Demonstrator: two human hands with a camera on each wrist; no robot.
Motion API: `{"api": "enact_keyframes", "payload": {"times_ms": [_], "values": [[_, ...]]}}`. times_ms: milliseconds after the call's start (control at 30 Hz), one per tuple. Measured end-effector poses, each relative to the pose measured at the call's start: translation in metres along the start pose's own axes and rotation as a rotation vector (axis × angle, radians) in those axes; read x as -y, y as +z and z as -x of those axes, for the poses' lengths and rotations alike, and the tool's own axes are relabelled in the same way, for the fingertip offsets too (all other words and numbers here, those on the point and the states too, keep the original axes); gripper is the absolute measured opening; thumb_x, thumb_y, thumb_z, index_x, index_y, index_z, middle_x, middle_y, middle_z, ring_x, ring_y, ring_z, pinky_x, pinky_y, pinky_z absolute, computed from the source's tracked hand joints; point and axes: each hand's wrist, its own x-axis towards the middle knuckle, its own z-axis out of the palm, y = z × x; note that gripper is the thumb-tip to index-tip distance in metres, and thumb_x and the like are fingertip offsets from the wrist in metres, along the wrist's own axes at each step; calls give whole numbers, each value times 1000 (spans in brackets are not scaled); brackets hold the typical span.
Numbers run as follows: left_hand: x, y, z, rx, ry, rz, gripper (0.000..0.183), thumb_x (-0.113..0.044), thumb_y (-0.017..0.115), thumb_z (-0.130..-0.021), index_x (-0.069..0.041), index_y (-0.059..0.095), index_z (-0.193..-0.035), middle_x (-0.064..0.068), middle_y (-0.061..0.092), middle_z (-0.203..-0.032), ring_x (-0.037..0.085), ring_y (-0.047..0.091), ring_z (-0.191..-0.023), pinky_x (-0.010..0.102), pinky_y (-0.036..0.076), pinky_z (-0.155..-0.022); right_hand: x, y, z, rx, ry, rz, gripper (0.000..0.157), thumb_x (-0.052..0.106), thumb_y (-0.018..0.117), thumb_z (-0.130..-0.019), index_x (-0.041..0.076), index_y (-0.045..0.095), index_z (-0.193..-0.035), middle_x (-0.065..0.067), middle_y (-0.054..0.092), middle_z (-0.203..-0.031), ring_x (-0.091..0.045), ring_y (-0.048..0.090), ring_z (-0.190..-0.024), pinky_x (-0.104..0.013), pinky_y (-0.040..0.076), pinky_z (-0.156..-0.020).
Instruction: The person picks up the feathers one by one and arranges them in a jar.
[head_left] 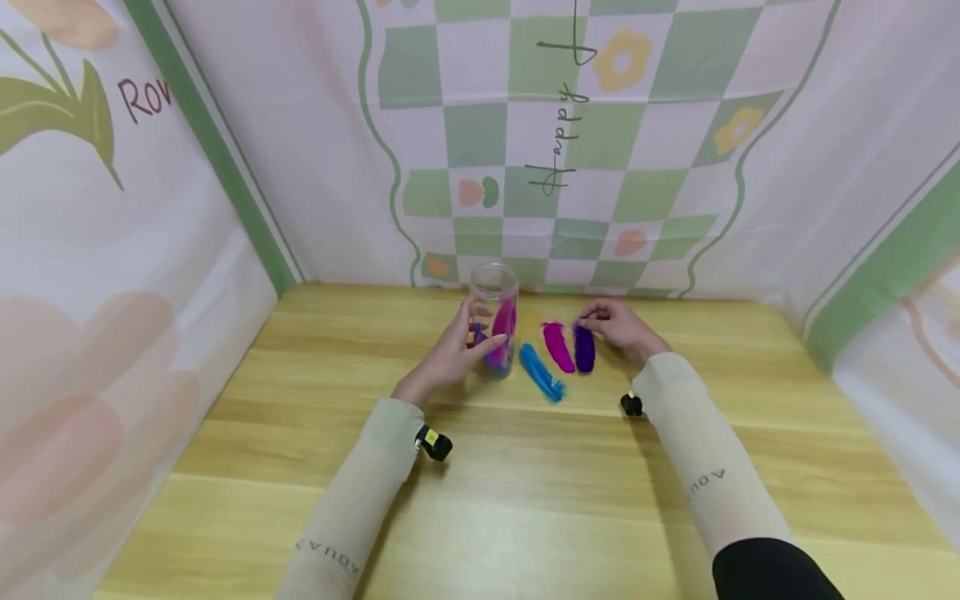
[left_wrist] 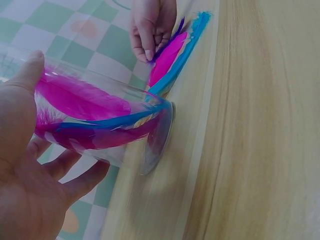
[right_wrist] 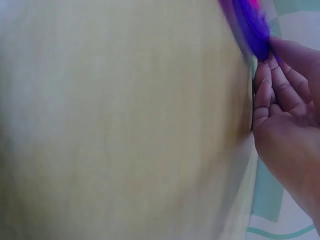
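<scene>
My left hand (head_left: 452, 346) grips a clear plastic cup (head_left: 493, 282), its fingers and thumb wrapped about the side. Inside the cup stand several feathers, pink (left_wrist: 82, 97) and blue (left_wrist: 112, 121) among them. To the right, my right hand (head_left: 617, 325) pinches the far end of a purple feather (head_left: 584, 350) between thumb and fingers, as the right wrist view also shows. Beside that feather lies a magenta feather (head_left: 558, 346) on the table. A blue feather (head_left: 542, 372) lies nearer the cup, and a pale yellow feather (head_left: 531, 321) shows faintly behind it.
The wooden table (head_left: 525, 500) ends at a patterned cloth backdrop (head_left: 480, 133) just behind the cup and feathers. More printed cloth (head_left: 150, 250) hangs at the left side. A small black camera (head_left: 435, 443) is worn on the left wrist, another (head_left: 632, 405) on the right.
</scene>
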Motion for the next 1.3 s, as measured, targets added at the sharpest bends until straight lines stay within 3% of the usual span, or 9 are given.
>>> {"api": "enact_keyframes", "payload": {"times_ms": [200,467,833,1133,1300], "values": [[2,1,0,12,-9,-5,63,-32,63,-104,-28,24,-153,6,44,-145,33,49,-136,53,46,-108,0,-2,3,9,42,-35,27,12,61,-104,-9,59,-120,-13,67,-108,-16,54,-91,-28,44,-78],[0,0,2,-1,-16,-11,65,-38,62,-103,-33,23,-154,4,45,-145,31,49,-135,54,46,-108,4,-2,2,12,66,-69,31,15,59,-105,-8,58,-126,-8,67,-110,-13,60,-96,-30,47,-87],[1,3,-1,-5,5,-25,63,-38,62,-103,-25,25,-152,12,45,-147,36,50,-136,53,45,-109,24,-17,16,-57,75,-43,32,12,58,-105,-9,58,-129,-22,65,-124,-8,62,-94,-31,54,-90],[-1,3,1,-13,-8,-39,64,-40,62,-103,-25,26,-152,3,47,-144,28,51,-133,49,47,-108,49,-30,30,-129,-11,-13,31,16,62,-103,-7,59,-124,-5,70,-101,-10,61,-83,-24,51,-71],[-2,3,0,-9,-9,-41,63,-38,62,-103,-25,25,-153,3,46,-144,27,51,-133,49,46,-109,66,-32,37,-173,-68,4,29,14,64,-102,-8,61,-121,-9,72,-99,-10,64,-81,-23,54,-70]]}}
